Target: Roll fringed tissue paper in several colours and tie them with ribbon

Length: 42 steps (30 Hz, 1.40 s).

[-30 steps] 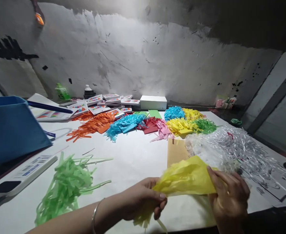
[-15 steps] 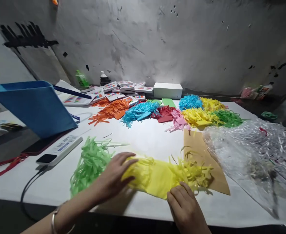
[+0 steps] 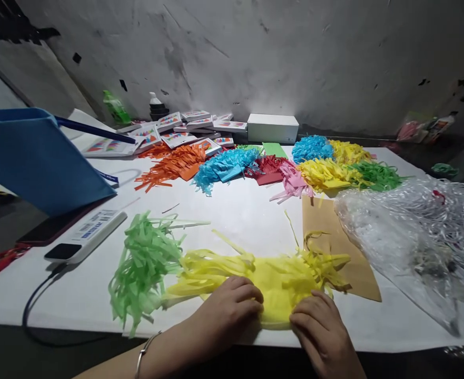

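Here, at the near edge of the desk (image 3: 239, 216), both hands press down on a sheet of yellow fringed paper (image 3: 273, 276) that lies flat with its cut strips fanning out to either side. The left hand (image 3: 226, 310) rests on the near left part of the sheet, its fingers curled and their tips pushing into the paper, gripping nothing; a thin bangle (image 3: 142, 353) circles that wrist. The right hand (image 3: 322, 331) sits just beside it on the near right part of the sheet, fingers bent and flat on the paper, likewise holding nothing. The right-hand strips of the sheet overlap a brown paper sheet (image 3: 340, 247), which touches a heap of clear shredded plastic (image 3: 417, 231) toward the right edge. Just left of the yellow sheet, touching its strips, lies a bundle of light green fringed paper (image 3: 145, 263). Toward the left edge stands a blue folder (image 3: 34, 158), tilted, with a white remote-like device (image 3: 85, 237) near it and a black cable (image 3: 38, 310) running toward the near edge. Along the far edge lie more fringed bundles in orange (image 3: 174, 166), blue (image 3: 224, 166), red (image 3: 267, 168), pink (image 3: 293, 184), yellow and green, with small printed packets (image 3: 180, 129) and a white box (image 3: 272, 127) behind them by the wall.
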Available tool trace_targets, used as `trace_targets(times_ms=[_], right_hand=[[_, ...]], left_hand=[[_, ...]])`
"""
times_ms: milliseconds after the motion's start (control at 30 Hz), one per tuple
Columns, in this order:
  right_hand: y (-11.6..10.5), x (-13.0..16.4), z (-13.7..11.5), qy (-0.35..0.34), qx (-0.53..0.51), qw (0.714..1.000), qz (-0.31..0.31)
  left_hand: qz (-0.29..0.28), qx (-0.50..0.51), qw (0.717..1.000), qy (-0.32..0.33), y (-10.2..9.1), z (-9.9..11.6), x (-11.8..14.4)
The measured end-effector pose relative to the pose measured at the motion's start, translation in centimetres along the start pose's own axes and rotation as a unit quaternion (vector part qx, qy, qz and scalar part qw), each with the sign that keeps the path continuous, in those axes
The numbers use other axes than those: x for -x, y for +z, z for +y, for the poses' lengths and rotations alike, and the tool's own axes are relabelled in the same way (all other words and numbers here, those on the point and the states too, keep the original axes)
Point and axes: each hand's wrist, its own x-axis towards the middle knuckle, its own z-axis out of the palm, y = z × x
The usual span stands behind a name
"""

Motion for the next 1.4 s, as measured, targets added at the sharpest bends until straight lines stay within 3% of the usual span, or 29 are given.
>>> trace_targets(times_ms=[167, 267, 400, 500, 600, 667, 733, 800, 833, 900, 933, 1000, 1133, 1200, 1300, 1400], right_hand=[[-0.3, -1.4, -1.3, -0.001, 0.091, 0.995, 0.042], [1.1, -2.4, -2.1, -0.049, 0.14, 0.988, 0.048], [3.2, -2.9, -1.9, -0.089, 0.141, 0.985, 0.043], [2.9, -1.5, -0.1, -0.024, 0.203, 0.979, -0.009], [0.6, 1.3, 2.6, 0.053, 0.283, 0.957, -0.034], [-1.5, 3.0, 4.0, 0.119, 0.323, 0.939, 0.001], [-3.2, 3.8, 4.3, 0.192, 0.377, 0.901, 0.094], [-3.9, 3.2, 3.2, 0.18, 0.395, 0.88, 0.195], [-3.6, 2.4, 2.3, 0.142, 0.373, 0.892, 0.212], [-2.2, 0.1, 0.1, 0.013, 0.249, 0.959, 0.133], [-1.2, -1.1, -0.9, -0.047, 0.197, 0.977, 0.064], [0.8, -3.0, -2.1, -0.09, 0.137, 0.986, 0.031], [2.4, -4.1, -1.6, 0.016, 0.034, 0.999, 0.033], [2.1, -4.0, -0.7, 0.09, 0.014, 0.996, -0.014], [1.7, -4.6, 0.4, 0.169, 0.088, 0.98, -0.064], [2.3, -5.7, 1.2, 0.191, 0.159, 0.965, -0.079]], left_hand=[[0.015, 0.062, 0.997, -0.031, 0.0, 0.4, 0.1], [0.032, 0.015, 0.999, -0.008, 0.4, 0.3, 0.4], [0.014, -0.066, 0.997, 0.026, 0.5, 0.3, 1.1], [0.005, -0.069, 0.997, 0.037, 0.2, 0.5, 1.3], [0.016, -0.061, 0.997, 0.033, -0.1, 0.7, 1.1], [0.021, -0.056, 0.998, 0.02, -0.2, 0.9, 0.9], [0.023, -0.052, 0.998, 0.007, -0.2, 1.1, 0.7], [0.026, -0.048, 0.998, 0.001, -0.1, 1.1, 0.5], [0.03, -0.047, 0.998, 0.002, 0.0, 1.1, 0.5], [0.041, -0.048, 0.998, 0.01, 0.3, 0.9, 0.5], [0.049, -0.048, 0.998, 0.014, 0.4, 0.8, 0.5], [0.066, -0.046, 0.997, 0.01, 0.7, 0.6, 0.7], [0.082, -0.033, 0.993, -0.075, 1.1, 0.5, 0.7], [0.033, -0.054, 0.983, -0.175, 0.9, 0.6, 0.1], [-0.056, -0.107, 0.947, -0.297, 0.1, 0.8, -1.8], [-0.076, -0.139, 0.93, -0.331, -0.8, 0.6, -3.8]])
